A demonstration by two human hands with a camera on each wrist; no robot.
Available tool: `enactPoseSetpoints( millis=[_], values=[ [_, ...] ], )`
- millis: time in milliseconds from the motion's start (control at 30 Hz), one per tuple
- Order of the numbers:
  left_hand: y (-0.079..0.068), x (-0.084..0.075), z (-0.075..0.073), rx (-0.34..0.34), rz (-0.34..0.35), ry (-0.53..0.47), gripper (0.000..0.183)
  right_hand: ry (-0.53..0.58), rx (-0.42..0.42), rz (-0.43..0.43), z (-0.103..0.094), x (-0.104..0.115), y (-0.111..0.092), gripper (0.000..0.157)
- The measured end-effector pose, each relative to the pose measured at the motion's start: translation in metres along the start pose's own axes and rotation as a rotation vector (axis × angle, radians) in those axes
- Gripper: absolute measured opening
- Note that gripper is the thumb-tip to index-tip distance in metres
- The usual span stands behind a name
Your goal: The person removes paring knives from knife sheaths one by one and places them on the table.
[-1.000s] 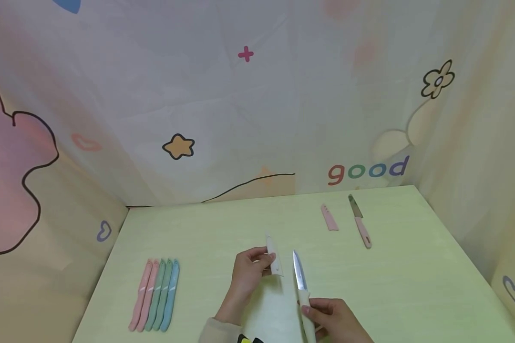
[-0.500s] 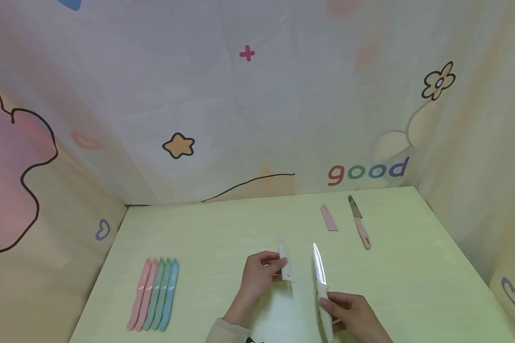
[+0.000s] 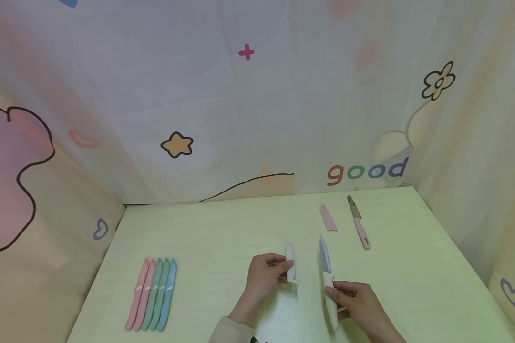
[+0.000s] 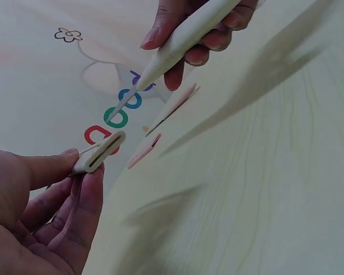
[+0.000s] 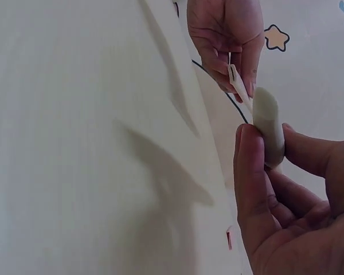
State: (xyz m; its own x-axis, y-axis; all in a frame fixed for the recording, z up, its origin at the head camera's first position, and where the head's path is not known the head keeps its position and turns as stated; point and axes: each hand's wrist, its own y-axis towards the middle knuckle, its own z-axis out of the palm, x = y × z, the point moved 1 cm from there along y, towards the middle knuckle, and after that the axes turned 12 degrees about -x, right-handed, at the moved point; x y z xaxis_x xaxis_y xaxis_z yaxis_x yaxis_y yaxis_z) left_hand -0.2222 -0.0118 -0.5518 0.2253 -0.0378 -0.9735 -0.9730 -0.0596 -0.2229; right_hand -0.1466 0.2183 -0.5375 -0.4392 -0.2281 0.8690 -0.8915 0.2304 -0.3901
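My left hand (image 3: 263, 276) pinches a white blade sheath (image 3: 291, 267) between thumb and fingers; its slot (image 4: 103, 153) shows in the left wrist view. To its right, my right hand (image 3: 358, 302) holds a white-handled knife (image 3: 330, 297) by the handle, with the bare blade (image 3: 324, 255) pointing up and away. Sheath and knife are apart, both held above the table. In the right wrist view the knife's handle end (image 5: 268, 123) faces the camera and hides the blade.
A pink sheath (image 3: 328, 218) and an unsheathed pink-handled knife (image 3: 359, 222) lie at the back right of the table (image 3: 214, 233). Several pink, green and blue sheathed knives (image 3: 152, 295) lie side by side at the left. A printed curtain (image 3: 249, 109) stands behind.
Both hands have moved to the right, the left with the sheath and the right with the white knife. The right hand has also moved a little farther from the body.
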Motion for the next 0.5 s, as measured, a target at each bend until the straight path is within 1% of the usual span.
enactPoseSetpoints(
  millis=[133,267,367,500],
  values=[
    [0.007,0.0,0.001,-0.026,0.011,0.06,0.021,-0.03,-0.05,-0.02,0.0,0.01,0.011,0.055],
    [0.018,-0.001,0.004,-0.084,0.019,0.092,0.021,-0.061,-0.071,-0.097,0.001,0.022,0.027,0.052],
    [0.028,-0.004,0.006,-0.114,0.034,0.122,0.019,-0.095,-0.086,-0.146,0.003,0.033,0.037,0.051],
    [0.036,-0.01,0.007,-0.111,0.054,0.177,0.018,-0.128,-0.116,-0.17,0.009,0.043,0.047,0.049]
  ],
)
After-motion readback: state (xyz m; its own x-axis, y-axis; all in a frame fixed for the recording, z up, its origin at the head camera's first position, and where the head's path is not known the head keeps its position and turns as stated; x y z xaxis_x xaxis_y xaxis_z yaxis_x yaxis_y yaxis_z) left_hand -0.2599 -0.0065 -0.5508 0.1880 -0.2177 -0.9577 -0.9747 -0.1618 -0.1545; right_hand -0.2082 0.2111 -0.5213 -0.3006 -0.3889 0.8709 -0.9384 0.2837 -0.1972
